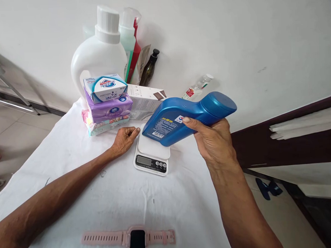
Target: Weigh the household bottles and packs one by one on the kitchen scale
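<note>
My right hand [216,142] grips a blue plastic bottle [178,116] with a blue cap, thumb across its labelled side. The bottle leans with its cap up to the right, and its base is over the plate of a white kitchen scale [152,149]; I cannot tell whether they touch. Beside the scale's left edge, my left hand [126,140] rests on the white cloth with its fingers curled in, and nothing shows in them. The scale's small display [144,160] looks blank.
Behind stand a big white jug [99,57], a dark pump bottle [149,68], a clear bottle [198,87] and a white carton [143,99]. A soap box [106,88] tops purple tissue packs [109,109]. A pink-strapped smartwatch [137,240] lies at the front.
</note>
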Tool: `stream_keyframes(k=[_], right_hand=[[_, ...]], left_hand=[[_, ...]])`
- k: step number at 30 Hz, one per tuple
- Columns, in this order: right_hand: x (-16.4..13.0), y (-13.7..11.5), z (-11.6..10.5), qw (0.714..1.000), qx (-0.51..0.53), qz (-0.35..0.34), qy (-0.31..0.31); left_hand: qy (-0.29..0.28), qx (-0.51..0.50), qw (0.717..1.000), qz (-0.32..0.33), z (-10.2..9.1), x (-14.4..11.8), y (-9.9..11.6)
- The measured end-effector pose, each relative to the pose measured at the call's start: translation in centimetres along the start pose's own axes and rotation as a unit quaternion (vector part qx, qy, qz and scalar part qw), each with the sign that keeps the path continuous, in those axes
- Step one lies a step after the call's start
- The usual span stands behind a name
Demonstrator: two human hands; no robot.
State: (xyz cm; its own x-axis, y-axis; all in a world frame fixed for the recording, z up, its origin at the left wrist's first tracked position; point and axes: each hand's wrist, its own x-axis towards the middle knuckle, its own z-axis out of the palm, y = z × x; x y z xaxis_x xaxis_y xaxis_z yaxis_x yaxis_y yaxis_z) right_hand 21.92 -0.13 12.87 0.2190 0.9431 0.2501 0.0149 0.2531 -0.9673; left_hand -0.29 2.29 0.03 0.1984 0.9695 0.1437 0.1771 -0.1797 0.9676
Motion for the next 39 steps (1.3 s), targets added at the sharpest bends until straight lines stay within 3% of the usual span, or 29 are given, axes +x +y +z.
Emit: stream_keyframes(k=[8,13,15,19,22,26,39], right_hand=[[-0.5,0.1,0.2,0.999,-0.03,-0.032,0.0],[-1.3,0.9,-0.6,0.995,-0.033,-0.09,0.013],[-1.8,2.4,-1.5,0.995,0.006,-0.075,0.063],[-3.2,7.8,-3.2,0.969,0.067,0.0,0.24],[-4.3,11.7,-3.6,0.955,0.079,0.058,0.281],[-5.0,13.9,-3.2,0.956,0.063,0.071,0.277],[-5.3,13.8,-3.4,0.968,0.027,0.063,0.24]], left_hand=[[-0.004,0.013,1.0,0.007,0.1,0.1,-0.1],[-0.005,0.016,1.0,0.011,0.0,0.0,0.0],[-0.003,0.02,1.0,0.011,0.0,0.0,-0.1],[-0.002,0.022,1.0,0.008,0.0,0.0,-0.1],[-0.002,0.025,1.0,0.014,0.0,0.0,0.0],[-0.002,0.03,0.999,0.016,0.0,-0.1,0.2],[-0.007,0.05,0.999,0.008,-0.2,-0.3,0.8]])
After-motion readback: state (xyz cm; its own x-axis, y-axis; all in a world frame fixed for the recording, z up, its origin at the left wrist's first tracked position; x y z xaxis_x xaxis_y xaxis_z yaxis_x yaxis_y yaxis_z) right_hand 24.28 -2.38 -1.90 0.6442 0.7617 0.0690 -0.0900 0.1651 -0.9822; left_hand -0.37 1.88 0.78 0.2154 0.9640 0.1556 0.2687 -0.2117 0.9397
